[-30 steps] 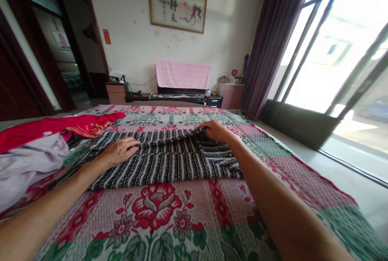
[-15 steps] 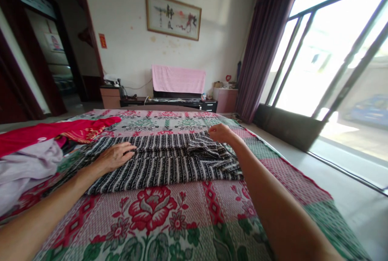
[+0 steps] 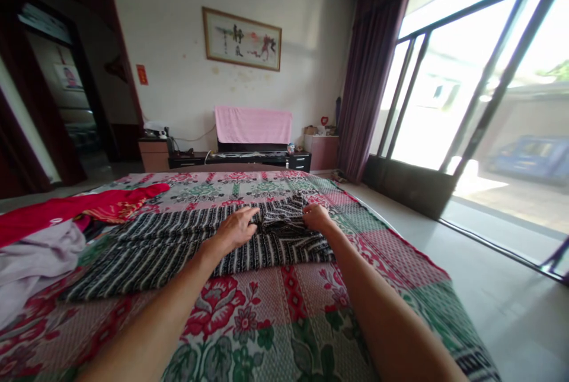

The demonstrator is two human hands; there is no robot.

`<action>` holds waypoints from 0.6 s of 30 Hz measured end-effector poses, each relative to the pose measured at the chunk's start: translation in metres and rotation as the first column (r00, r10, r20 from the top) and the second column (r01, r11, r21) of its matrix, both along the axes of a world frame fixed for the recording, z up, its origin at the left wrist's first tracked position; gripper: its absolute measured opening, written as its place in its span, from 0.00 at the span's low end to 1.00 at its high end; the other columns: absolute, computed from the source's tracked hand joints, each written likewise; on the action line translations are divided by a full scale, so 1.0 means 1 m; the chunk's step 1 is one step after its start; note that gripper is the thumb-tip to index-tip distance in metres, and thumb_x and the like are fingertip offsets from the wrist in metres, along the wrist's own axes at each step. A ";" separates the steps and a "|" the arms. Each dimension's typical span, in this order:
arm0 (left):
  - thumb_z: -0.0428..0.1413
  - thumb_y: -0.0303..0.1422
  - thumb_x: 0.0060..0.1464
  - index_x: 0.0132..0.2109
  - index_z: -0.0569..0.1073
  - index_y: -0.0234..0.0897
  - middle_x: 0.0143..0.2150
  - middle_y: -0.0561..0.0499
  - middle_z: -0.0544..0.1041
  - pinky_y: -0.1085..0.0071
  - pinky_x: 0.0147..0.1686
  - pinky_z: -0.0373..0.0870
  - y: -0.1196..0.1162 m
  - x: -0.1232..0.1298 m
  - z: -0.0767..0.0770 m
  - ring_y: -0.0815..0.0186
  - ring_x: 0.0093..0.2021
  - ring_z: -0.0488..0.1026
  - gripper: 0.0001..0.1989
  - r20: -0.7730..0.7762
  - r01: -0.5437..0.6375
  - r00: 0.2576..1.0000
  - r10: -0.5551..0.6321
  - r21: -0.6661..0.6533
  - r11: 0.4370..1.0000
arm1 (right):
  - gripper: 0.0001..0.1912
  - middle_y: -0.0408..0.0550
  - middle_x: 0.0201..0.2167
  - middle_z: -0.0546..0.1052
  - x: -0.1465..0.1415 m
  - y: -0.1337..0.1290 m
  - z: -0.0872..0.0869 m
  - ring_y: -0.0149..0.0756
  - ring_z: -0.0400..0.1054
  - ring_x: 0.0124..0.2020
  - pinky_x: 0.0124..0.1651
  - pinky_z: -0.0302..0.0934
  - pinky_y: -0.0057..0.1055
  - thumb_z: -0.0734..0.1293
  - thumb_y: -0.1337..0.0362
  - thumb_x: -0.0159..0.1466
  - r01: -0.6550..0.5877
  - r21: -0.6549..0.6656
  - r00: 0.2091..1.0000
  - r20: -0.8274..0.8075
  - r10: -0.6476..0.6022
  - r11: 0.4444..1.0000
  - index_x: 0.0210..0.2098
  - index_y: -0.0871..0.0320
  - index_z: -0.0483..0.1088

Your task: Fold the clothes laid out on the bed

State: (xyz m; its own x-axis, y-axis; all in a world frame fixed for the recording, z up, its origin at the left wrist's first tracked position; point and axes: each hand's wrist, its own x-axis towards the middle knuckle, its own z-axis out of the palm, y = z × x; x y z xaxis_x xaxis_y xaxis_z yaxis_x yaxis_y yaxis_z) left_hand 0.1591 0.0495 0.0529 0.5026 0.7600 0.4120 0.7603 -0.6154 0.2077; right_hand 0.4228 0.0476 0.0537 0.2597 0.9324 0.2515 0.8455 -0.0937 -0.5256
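Note:
A black-and-white striped knit garment (image 3: pixel 173 246) lies folded lengthwise across the flowered bed cover (image 3: pixel 217 305). At its right part the fabric is bunched and raised between my two hands. My left hand (image 3: pixel 236 229) is closed at the left side of this bunched part, thumb and fingers pinching the cloth. On the other side my right hand (image 3: pixel 317 218) has its fingers curled together, gripping the garment's right end. The fingertips of both hands are partly hidden by the fabric.
On the left of the bed lie a red garment (image 3: pixel 53 211) and a pale lilac cloth (image 3: pixel 38 257). Beyond the bed stands a low cabinet (image 3: pixel 189 161) with a pink cloth (image 3: pixel 253 124) above it. A sliding glass door (image 3: pixel 444 109) is at the right.
My left hand has moved right along the garment, from lying flat on it to pinching the bunched part. My right hand has come slightly lower, onto the garment's right end. The view has shifted slightly.

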 end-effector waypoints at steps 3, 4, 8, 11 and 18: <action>0.49 0.28 0.51 0.59 0.67 0.32 0.57 0.39 0.70 0.63 0.57 0.63 -0.004 0.024 -0.014 0.56 0.56 0.69 0.27 0.056 0.046 0.998 -0.042 -0.070 0.996 | 0.11 0.46 0.30 0.79 -0.006 -0.001 -0.002 0.37 0.74 0.36 0.41 0.66 0.26 0.68 0.68 0.50 -0.008 0.008 0.999 -0.031 0.009 1.000 0.34 0.56 0.78; 0.50 0.28 0.51 0.59 0.67 0.33 0.57 0.39 0.71 0.63 0.57 0.64 -0.005 0.028 -0.019 0.56 0.56 0.69 0.26 0.073 0.063 0.996 -0.057 -0.080 0.995 | 0.12 0.46 0.32 0.80 -0.009 -0.001 -0.003 0.36 0.74 0.37 0.41 0.66 0.26 0.69 0.67 0.50 -0.028 0.024 0.998 -0.051 0.029 0.999 0.36 0.55 0.78; 0.49 0.27 0.52 0.57 0.70 0.36 0.54 0.42 0.73 0.62 0.57 0.65 -0.005 0.028 -0.036 0.58 0.55 0.69 0.24 0.111 0.131 0.986 -0.123 -0.067 0.989 | 0.16 0.46 0.35 0.80 -0.015 -0.001 -0.006 0.36 0.74 0.38 0.42 0.66 0.28 0.70 0.66 0.50 -0.086 0.073 0.991 -0.092 0.092 0.994 0.40 0.53 0.77; 0.48 0.26 0.53 0.57 0.69 0.37 0.54 0.42 0.72 0.63 0.57 0.64 -0.006 0.025 -0.041 0.59 0.56 0.69 0.23 0.114 0.154 0.982 -0.149 -0.037 0.987 | 0.19 0.44 0.35 0.80 -0.013 0.002 -0.003 0.36 0.74 0.38 0.43 0.66 0.27 0.67 0.71 0.51 -0.064 0.045 0.993 -0.098 0.068 0.997 0.41 0.53 0.77; 0.47 0.25 0.52 0.57 0.69 0.35 0.56 0.42 0.71 0.63 0.59 0.62 -0.008 0.028 -0.040 0.59 0.57 0.67 0.24 0.058 0.151 0.987 -0.149 -0.019 0.988 | 0.22 0.40 0.36 0.80 0.003 0.010 0.007 0.33 0.74 0.40 0.42 0.65 0.23 0.63 0.73 0.51 -0.114 0.131 0.981 -0.143 0.132 0.985 0.43 0.54 0.77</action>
State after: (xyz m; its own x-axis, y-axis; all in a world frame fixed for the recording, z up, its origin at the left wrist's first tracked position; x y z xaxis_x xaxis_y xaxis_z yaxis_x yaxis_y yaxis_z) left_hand 0.1870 0.0414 0.0130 0.5880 0.6875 0.4261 0.6465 -0.7161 0.2632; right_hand 0.4260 0.0574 0.0610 0.1887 0.9244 0.3314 0.7567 0.0782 -0.6491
